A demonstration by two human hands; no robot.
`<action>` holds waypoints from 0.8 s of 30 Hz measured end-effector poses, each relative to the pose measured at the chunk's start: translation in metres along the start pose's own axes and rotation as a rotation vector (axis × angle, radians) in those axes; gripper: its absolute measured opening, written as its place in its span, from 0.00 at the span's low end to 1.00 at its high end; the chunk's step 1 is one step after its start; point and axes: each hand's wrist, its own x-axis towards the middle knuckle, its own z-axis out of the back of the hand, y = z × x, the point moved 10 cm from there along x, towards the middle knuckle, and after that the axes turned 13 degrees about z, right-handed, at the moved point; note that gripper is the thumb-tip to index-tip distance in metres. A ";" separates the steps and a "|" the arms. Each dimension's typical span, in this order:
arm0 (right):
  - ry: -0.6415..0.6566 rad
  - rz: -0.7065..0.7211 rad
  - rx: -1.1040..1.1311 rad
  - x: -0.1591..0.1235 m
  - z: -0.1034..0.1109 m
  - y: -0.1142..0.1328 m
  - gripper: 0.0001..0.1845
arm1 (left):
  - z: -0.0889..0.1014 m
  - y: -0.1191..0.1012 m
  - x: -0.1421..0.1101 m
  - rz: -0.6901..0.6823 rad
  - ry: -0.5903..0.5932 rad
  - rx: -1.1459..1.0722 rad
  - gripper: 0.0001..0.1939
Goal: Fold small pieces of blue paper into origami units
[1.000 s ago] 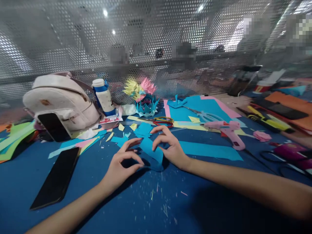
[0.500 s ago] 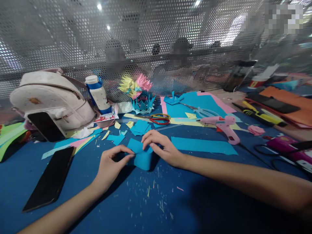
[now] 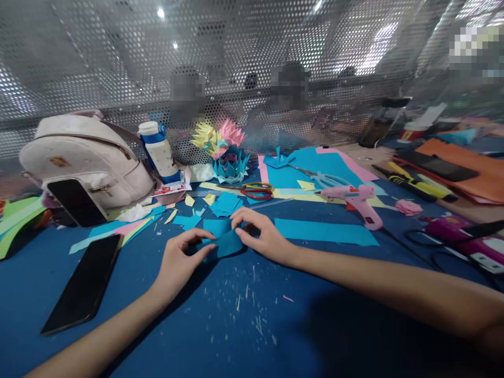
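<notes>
Between my two hands is a piece of blue paper (image 3: 226,243), curved over on itself just above the dark blue tabletop. My left hand (image 3: 181,255) pinches its left end between thumb and fingers. At the right end, my right hand (image 3: 262,237) closes thumb and fingertips on the paper's upper edge. Beyond my hands lies a stack of small blue paper pieces (image 3: 226,204). A long blue paper strip (image 3: 325,231) lies flat to the right of my right hand.
Red-and-yellow-handled scissors (image 3: 258,190), a folded paper flower model (image 3: 230,163) and a bottle (image 3: 159,152) stand or lie behind. A pink glue gun (image 3: 360,199) is at right. Phones (image 3: 84,283) and a backpack (image 3: 86,157) occupy the left. Paper scraps dot the table.
The blue paper has changed from a standing bent loop to a flatter, lower curve. My right hand's thumb and fingers have shifted onto its right edge; the left hand keeps its pinch.
</notes>
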 end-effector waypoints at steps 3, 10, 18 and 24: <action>-0.007 -0.001 -0.005 0.001 0.002 0.000 0.05 | -0.003 0.000 -0.001 -0.007 0.026 0.034 0.04; 0.145 0.012 -0.021 0.001 -0.012 0.004 0.05 | -0.003 0.003 -0.002 0.021 0.027 0.064 0.03; 0.219 -0.027 -0.039 0.000 -0.019 -0.002 0.07 | -0.010 -0.003 0.000 -0.027 0.086 0.084 0.01; 0.243 -0.006 -0.003 0.001 -0.020 -0.002 0.09 | -0.014 -0.012 -0.002 -0.091 0.126 0.093 0.03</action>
